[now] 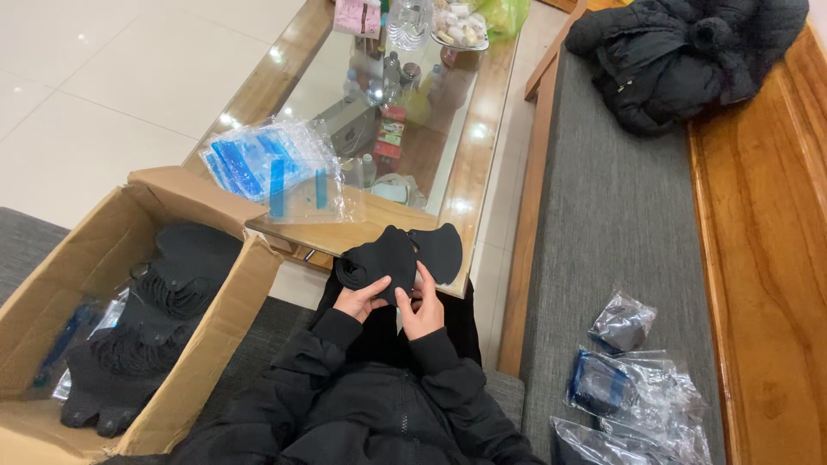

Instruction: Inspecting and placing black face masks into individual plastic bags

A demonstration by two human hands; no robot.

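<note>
Glass table: blue-striped clear packets

Black soft cloth mask, matt, pinched between the fingers of both hands. Left of them: brown corrugated cardboard box, dull and rough. Just beyond: low table, glossy varnished wood with reflective glass, bearing crinkly clear plastic bags. Right: grey woven bench cushion, matt.

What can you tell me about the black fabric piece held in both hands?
The black fabric piece looks soft and matte, with curved lobes and a notch at its top edge. It is held over the person's lap, in front of the glass-topped wooden table. The left hand and right hand grip its lower edge.
</note>
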